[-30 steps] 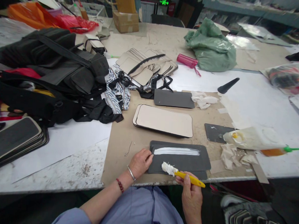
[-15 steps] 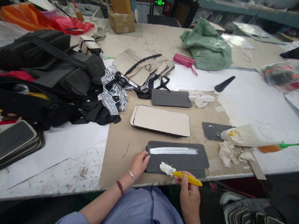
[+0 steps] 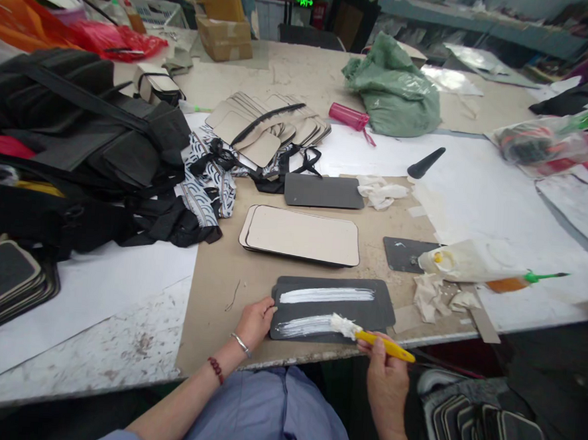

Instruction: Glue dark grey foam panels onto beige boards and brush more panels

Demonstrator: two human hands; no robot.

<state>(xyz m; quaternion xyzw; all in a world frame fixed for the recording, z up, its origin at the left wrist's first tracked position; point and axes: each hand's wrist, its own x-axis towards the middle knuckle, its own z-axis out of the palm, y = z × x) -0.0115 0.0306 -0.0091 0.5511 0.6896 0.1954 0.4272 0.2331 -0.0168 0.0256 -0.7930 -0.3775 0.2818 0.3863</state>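
Observation:
A dark grey panel (image 3: 368,308) lies at the near edge of the table and carries two white glue stripes. My left hand (image 3: 254,320) presses its fingers on the panel's left end, holding it down. My right hand (image 3: 387,375) is closed on a yellow-handled brush (image 3: 376,340). The brush's white, glue-laden bristles rest on the panel at the right end of the lower stripe. A stack of beige panels (image 3: 303,236) lies just beyond, and another dark panel (image 3: 324,190) lies farther back.
A glue bottle with a green nozzle (image 3: 475,265) lies to the right among crumpled wipes (image 3: 431,297). Black bags (image 3: 74,147) are piled at the left. Fanned beige pieces (image 3: 265,122), a green bag (image 3: 394,90) and a pink tube (image 3: 349,116) sit behind. Stacked panels (image 3: 1,278) are at the far left.
The brush has swept to the right across the panel's lower part, leaving a second white stripe. My left hand has stayed on the panel's left end. The camera has shifted a little.

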